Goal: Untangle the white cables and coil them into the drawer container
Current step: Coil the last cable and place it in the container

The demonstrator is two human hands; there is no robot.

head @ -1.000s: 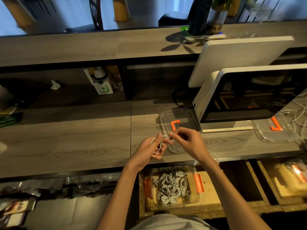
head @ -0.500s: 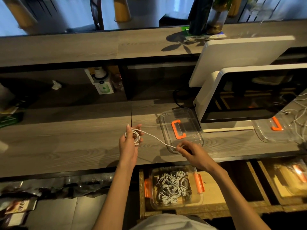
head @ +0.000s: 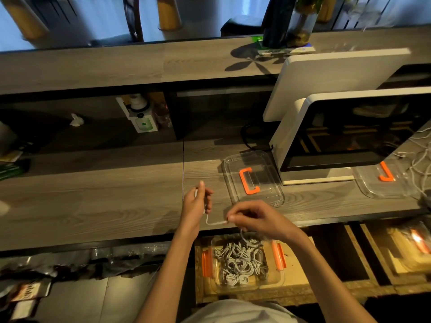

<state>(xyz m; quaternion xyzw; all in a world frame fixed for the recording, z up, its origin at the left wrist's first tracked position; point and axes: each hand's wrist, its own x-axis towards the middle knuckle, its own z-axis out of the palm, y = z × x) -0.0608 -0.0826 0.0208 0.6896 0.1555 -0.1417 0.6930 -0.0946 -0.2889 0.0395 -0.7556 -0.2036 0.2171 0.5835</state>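
Two hands on one white cable (head: 215,223): our left hand (head: 197,203) curled round wound loops, keeping coil tidy; right hand (head: 256,219) pinches free run, feeding slack. Tail drops below right fingers (head: 231,217) into drawer container (head: 277,282), already full of coils. Lid (head: 275,197) parked beyond fingers on worktop (head: 93,201).

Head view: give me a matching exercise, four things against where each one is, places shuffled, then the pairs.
Things:
1. white cable
2. clear lid
3. container
4. potted plant

Places:
A. on the upper shelf
B. in the open drawer, full of coiled cables
C. flat on the counter beside the monitor
D. between the left hand and right hand

Pairs: 1-D, 2-C, 3-B, 4-A
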